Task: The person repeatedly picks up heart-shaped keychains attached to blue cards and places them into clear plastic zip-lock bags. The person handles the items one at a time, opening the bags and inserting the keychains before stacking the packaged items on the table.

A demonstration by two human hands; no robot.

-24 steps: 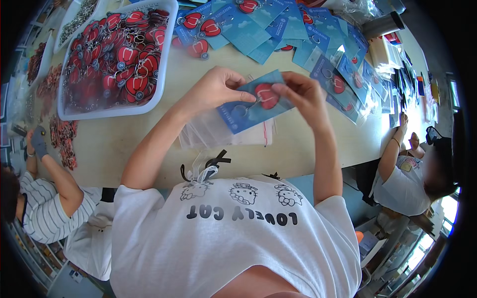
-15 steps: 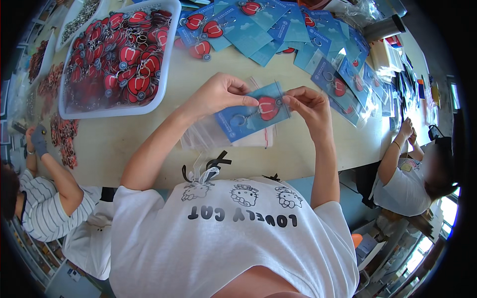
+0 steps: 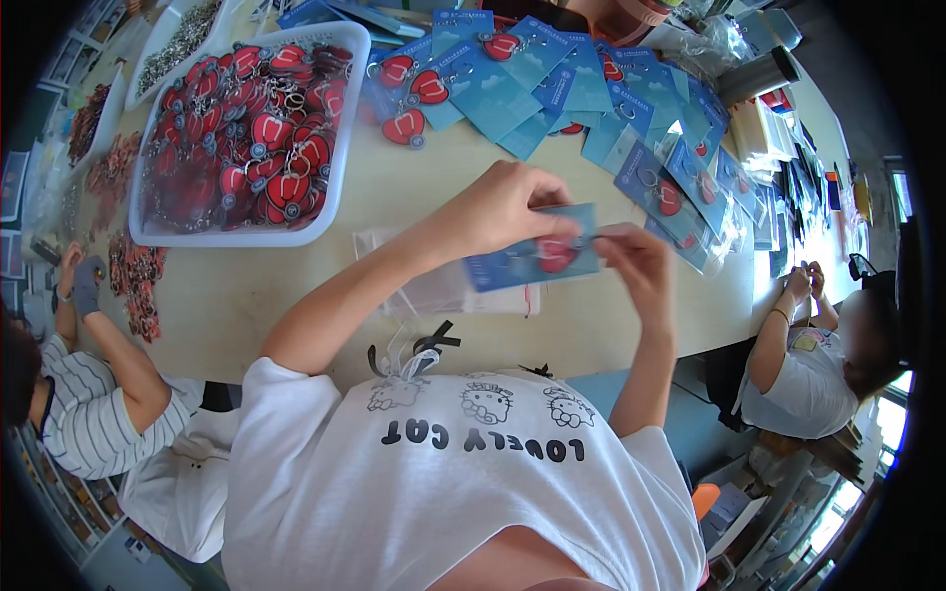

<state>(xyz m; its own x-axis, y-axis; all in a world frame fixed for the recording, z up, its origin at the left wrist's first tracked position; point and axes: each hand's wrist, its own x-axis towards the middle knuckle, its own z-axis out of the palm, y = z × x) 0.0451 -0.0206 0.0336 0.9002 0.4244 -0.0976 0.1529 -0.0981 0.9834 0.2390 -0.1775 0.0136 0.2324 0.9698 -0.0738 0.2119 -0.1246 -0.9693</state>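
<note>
Over the table in front of me, a blue card (image 3: 490, 273) with a red keychain (image 3: 557, 254) on it is held up, apparently inside a clear bag. My left hand (image 3: 512, 212) grips its upper edge, thumb across the face near the keychain. At the card's right end, the fingers of my right hand (image 3: 642, 268) pinch the edge and are smeared by motion. Beneath the card lie clear plastic bags (image 3: 419, 294) with a red-lined edge.
A white bin (image 3: 340, 187) full of red keychains stands at left. Beyond my hands spread several blue cards (image 3: 507, 94) with keychains. Orange-red pieces (image 3: 138, 286) lie far left. A grey cylinder (image 3: 759, 77) is at far right. A person sits on each side.
Both hands have moved slightly right and down with the blue card. The card has turned closer to level, and my left hand now covers more of its top.
</note>
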